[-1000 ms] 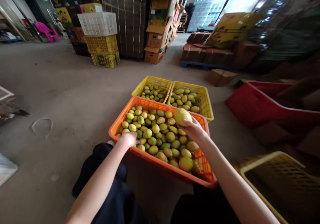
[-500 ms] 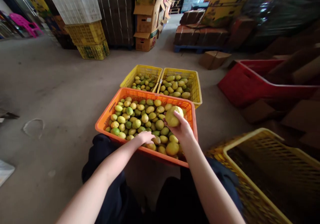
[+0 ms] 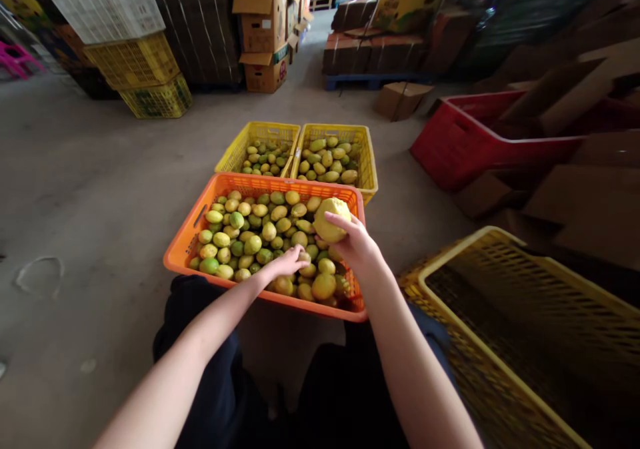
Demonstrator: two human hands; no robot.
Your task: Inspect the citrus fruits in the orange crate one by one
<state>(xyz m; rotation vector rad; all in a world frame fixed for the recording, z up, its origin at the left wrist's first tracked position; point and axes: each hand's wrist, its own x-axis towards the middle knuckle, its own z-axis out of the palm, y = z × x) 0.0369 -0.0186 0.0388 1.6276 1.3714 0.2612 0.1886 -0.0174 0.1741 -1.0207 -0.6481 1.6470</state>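
Note:
An orange crate (image 3: 187, 239) full of yellow and green lemons (image 3: 253, 244) stands in front of my knees. My right hand (image 3: 357, 239) is closed around a large, bumpy, pale yellow lemon (image 3: 331, 219), held above the crate's right side. Lower down, my left hand (image 3: 286, 263) reaches in over the near rim, its fingers around a small lemon (image 3: 304, 257) in the pile. Part of that fruit is hidden by the fingers. Another big yellow lemon (image 3: 324, 287) lies just right of this hand.
Two yellow crates (image 3: 373, 162) holding more lemons adjoin the far side. To my right is a large yellow basket (image 3: 475, 242), and beyond it a red bin (image 3: 450, 142) with cardboard. Stacked crates (image 3: 135, 62) and cardboard boxes (image 3: 260, 35) stand farther back.
The view has turned slightly right, so the crates appear farther left. My left hand has moved deeper into the lemons and closed on a small one. My right hand still holds the large lemon.

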